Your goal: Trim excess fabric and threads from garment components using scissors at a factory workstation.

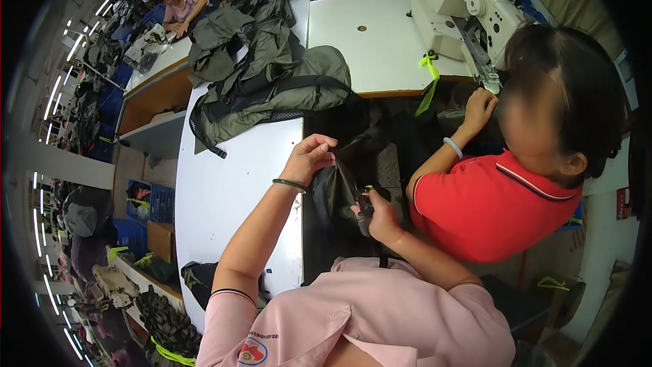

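Note:
My left hand (312, 160) is closed in a pinch on the upper edge of a dark olive fabric piece (331, 194), which hangs beside the white table's edge. Lower and to the right, my right hand (382, 216) is wrapped round a small dark tool (365, 209) with a greyish end; its exact kind is hard to make out. The tool is close to the right side of the hanging fabric, and whether they touch cannot be told. Much of the fabric's lower part is lost in shadow.
A white table (231, 194) bears a heap of olive garments or bags (272, 75). On the right, a person in a red shirt (489, 211) sits at a sewing machine (468, 7), close to my right arm. Blue crates (161, 202) stand on the left; another person (182, 10) works farther back.

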Demonstrator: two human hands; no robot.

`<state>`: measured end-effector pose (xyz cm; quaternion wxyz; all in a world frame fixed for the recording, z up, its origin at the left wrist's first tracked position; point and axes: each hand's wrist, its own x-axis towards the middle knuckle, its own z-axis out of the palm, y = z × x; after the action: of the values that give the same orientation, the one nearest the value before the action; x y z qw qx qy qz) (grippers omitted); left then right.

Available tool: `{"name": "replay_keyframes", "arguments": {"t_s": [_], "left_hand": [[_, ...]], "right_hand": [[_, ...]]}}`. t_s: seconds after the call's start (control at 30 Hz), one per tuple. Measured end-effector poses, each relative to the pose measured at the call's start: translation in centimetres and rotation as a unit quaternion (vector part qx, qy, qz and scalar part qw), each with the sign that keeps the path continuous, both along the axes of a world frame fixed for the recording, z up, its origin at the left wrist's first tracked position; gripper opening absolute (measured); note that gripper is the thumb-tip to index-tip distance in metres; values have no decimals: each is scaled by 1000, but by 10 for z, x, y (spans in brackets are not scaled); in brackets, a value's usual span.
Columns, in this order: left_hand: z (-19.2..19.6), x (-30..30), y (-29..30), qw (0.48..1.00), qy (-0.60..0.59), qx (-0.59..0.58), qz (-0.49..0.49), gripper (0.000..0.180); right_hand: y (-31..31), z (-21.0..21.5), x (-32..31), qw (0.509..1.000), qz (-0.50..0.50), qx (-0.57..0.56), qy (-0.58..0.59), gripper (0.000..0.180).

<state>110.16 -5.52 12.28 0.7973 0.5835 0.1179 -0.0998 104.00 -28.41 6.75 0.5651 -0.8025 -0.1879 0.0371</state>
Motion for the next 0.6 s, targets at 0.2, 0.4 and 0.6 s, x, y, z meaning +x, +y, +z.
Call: {"name": "replay_keyframes", "arguments": {"t_s": [0.2, 0.4, 0.6], "left_hand": [[13, -4, -14, 998, 0, -59, 28, 11], [-35, -26, 5, 990, -6, 137, 12, 29], [-71, -84, -27, 893, 329, 167, -258, 80]], "right_hand": [[0, -5, -17, 998, 51, 27, 8, 27], [-7, -10, -23, 999, 31, 10, -12, 25], [-11, -24, -26, 998, 65, 17, -10, 35]]}}
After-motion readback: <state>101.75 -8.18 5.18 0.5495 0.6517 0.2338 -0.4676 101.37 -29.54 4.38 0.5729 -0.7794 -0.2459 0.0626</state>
